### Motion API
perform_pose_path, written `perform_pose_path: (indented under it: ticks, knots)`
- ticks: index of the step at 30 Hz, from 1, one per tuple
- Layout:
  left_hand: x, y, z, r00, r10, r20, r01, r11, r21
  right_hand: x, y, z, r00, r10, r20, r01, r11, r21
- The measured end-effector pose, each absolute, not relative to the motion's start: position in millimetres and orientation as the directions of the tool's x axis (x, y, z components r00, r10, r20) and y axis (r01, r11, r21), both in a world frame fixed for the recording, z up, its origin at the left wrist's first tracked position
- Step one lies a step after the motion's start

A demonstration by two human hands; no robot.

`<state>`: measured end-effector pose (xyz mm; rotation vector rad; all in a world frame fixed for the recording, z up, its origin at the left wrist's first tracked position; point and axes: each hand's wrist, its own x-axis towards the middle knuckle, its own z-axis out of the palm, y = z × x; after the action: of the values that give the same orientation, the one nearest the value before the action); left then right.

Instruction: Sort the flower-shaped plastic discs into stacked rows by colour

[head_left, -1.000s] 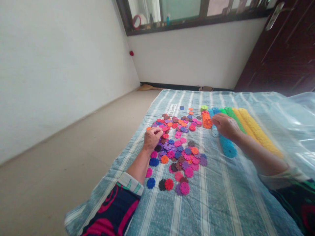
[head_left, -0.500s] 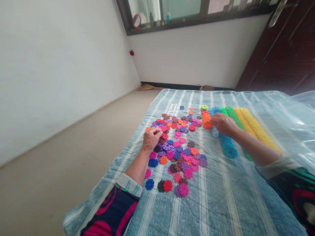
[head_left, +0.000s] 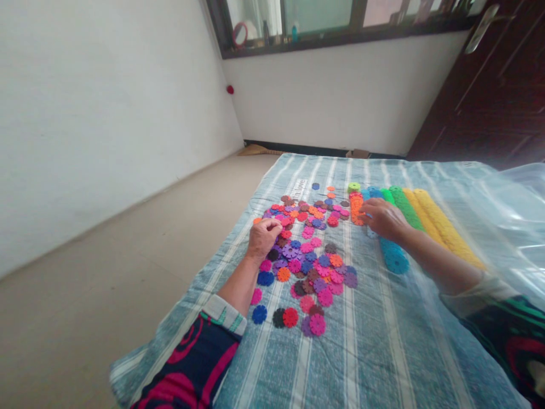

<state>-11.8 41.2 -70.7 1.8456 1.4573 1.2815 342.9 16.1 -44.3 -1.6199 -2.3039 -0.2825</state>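
Observation:
My left hand (head_left: 264, 237) rests at the left side of a loose pile of notched plastic discs (head_left: 293, 250) in pink, purple, blue, red, orange and brown. Its thumb and fingers are pressed together; whatever they hold is hidden. On the right, my right hand (head_left: 383, 218) has its bent fingertips against the side of a short row of orange discs (head_left: 356, 209). Those fingers are closed, and I cannot make out anything between them. Under this hand, a row of blue discs (head_left: 394, 255) is partly covered.
Rows of green discs (head_left: 404, 204) and yellow discs (head_left: 447, 227) lie beyond my right wrist. A lime disc stack (head_left: 353, 186) sits at the orange row's far end. A clear plastic container (head_left: 519, 199) stands at the right on the striped cloth (head_left: 340, 369).
My right hand has shifted slightly, its fingertips now reaching over the near part of the orange row. My left hand stays almost in place. The camera view has moved a little.

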Motion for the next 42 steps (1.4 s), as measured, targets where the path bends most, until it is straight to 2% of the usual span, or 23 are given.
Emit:
perform_pose_path:
  ticks: [3, 7, 15, 25, 28, 31, 37, 40, 42]
  knots:
    - [-11.7, 41.1, -71.3, 0.007, 0.925, 0.381, 0.498, -0.334, 0.800, 335.1, 13.4, -43.3, -0.352, 0.879, 0.321, 0.933, 0.357, 0.046]
    - [-11.3, 40.2, -70.7, 0.002, 0.928, 0.373, 0.485, -0.327, 0.811, 329.9, 14.3, -42.8, -0.317, 0.910, 0.266, 0.948, 0.301, 0.099]
    - [-11.9, 41.8, -72.4, 0.002, 0.926, 0.376, 0.490, -0.329, 0.807, 330.4, 18.8, -42.7, -0.280, 0.929, 0.241, 0.959, 0.262, 0.104]
    - [-10.5, 42.2, -71.1, -0.001, 0.928, 0.373, 0.485, -0.326, 0.812, 322.5, 8.8, -44.0, -0.276, 0.913, 0.300, 0.961, 0.260, 0.093]
    - [-10.9, 43.2, -72.1, 0.001, 0.926, 0.377, 0.482, -0.331, 0.811, 312.5, -0.1, -44.2, -0.321, 0.893, 0.315, 0.947, 0.314, 0.073]
    - [-10.9, 43.1, -71.7, 0.009, 0.925, 0.380, 0.499, -0.334, 0.800, 294.2, -14.0, -43.3, -0.411, 0.848, 0.335, 0.900, 0.435, 0.004]
    - [-9.8, 42.1, -70.1, 0.009, 0.921, 0.389, 0.512, -0.338, 0.790, 244.0, -53.0, -39.2, -0.611, 0.692, 0.385, 0.695, 0.702, -0.159]
    - [-9.5, 42.7, -70.3, 0.010, 0.921, 0.388, 0.515, -0.338, 0.788, 229.9, -63.2, -41.0, -0.680, 0.635, 0.366, 0.614, 0.766, -0.189]
    - [-9.4, 43.2, -70.3, 0.011, 0.921, 0.389, 0.516, -0.339, 0.787, 228.9, -62.5, -44.3, -0.691, 0.644, 0.328, 0.624, 0.761, -0.180]
